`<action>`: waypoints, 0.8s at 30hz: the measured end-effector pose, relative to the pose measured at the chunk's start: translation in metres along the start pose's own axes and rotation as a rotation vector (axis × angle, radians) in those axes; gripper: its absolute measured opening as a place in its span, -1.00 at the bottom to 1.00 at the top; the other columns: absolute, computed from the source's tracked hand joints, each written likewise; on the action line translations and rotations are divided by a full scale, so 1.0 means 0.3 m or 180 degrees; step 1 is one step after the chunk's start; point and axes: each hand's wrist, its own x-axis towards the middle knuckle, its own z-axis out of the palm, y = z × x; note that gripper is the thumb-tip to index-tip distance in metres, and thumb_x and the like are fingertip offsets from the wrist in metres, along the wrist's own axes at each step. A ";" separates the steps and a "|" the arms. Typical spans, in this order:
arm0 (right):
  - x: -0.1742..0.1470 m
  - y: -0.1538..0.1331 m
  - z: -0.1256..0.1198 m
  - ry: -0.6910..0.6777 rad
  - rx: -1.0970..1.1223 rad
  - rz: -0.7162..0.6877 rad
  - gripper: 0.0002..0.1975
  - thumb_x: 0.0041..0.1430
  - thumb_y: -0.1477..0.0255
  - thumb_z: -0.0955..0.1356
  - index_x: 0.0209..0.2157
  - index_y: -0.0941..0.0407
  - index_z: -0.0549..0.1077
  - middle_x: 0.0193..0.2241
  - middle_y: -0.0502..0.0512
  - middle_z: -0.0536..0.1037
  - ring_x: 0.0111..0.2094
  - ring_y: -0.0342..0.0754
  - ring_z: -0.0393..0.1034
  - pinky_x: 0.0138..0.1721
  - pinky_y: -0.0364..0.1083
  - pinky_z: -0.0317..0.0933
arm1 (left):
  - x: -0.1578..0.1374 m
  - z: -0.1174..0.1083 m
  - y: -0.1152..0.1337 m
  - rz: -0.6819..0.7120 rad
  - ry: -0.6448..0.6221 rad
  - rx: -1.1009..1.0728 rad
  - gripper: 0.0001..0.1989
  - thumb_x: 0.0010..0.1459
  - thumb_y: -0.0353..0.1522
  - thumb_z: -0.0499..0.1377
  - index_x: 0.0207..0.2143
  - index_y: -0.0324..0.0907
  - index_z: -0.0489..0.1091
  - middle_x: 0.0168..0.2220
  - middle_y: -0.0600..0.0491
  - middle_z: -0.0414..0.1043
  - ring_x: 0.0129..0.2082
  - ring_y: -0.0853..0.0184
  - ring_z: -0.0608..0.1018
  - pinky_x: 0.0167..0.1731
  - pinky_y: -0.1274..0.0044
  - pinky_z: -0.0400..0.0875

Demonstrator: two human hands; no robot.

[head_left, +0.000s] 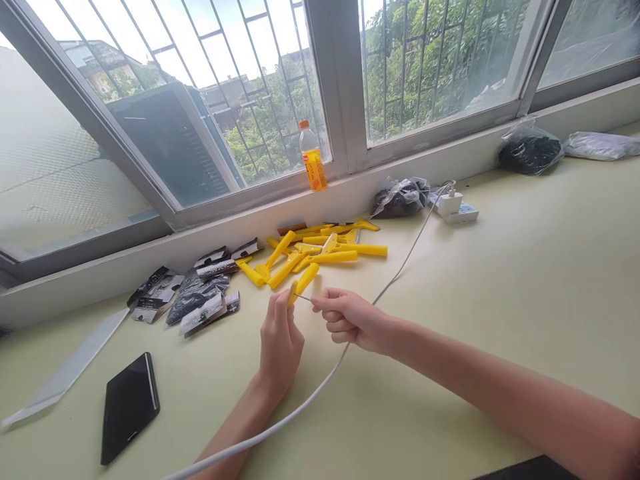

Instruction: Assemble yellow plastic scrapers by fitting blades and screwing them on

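Note:
My left hand (281, 337) is closed around the head of a yellow scraper (307, 277), whose handle slants up and to the right. Pinched in the fingers of my right hand (353, 320) is a thin metal rod (303, 297), perhaps a hex key; its far end meets the scraper's head. Just beyond my hands lies a loose pile of several yellow scrapers (327, 258), some with pale blade holders showing. My left fingers hide part of the held scraper's head.
A white cable (320, 387) runs under my right wrist to a charger on a power strip (463, 212). Black-and-white packets (207, 297), a black phone (131, 407) and a clear sheet (70, 367) lie left. An orange-capped bottle (313, 163) and bagged dark items (400, 198) stand along the window.

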 end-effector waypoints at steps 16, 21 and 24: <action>-0.001 0.013 -0.012 0.0168 -0.0697 -0.0654 -0.61 0.23 0.16 0.37 -0.46 0.08 0.15 -0.62 -0.16 0.01 -0.60 -0.23 -0.21 -0.58 -0.16 -0.23 | -0.015 -0.001 0.014 -0.0053 -0.0093 -0.0253 -0.68 0.34 -0.47 -0.06 0.11 -0.15 0.22 -0.15 -0.01 0.42 -0.23 0.47 0.48 -0.28 0.63 0.37; 0.014 0.035 -0.024 0.0339 -0.1081 -0.0965 -0.63 0.25 0.17 0.34 -0.46 0.10 0.20 -0.61 -0.13 0.11 -0.60 -0.23 -0.14 -0.56 -0.15 -0.17 | -0.017 0.012 0.007 -0.0095 -0.0211 -0.0346 -0.70 0.33 -0.49 -0.07 0.06 -0.14 0.24 -0.16 0.00 0.41 -0.24 0.46 0.47 -0.29 0.63 0.35; 0.024 0.059 -0.034 0.0740 -0.2855 -0.2301 -0.70 0.28 0.40 0.27 -0.52 0.12 0.13 -0.57 -0.06 0.17 -0.54 -0.20 -0.08 -0.48 -0.12 -0.14 | -0.023 0.019 0.015 -0.0423 -0.0200 -0.0458 -0.73 0.32 -0.47 -0.06 0.04 -0.15 0.24 -0.21 0.03 0.41 -0.29 0.46 0.45 -0.31 0.63 0.32</action>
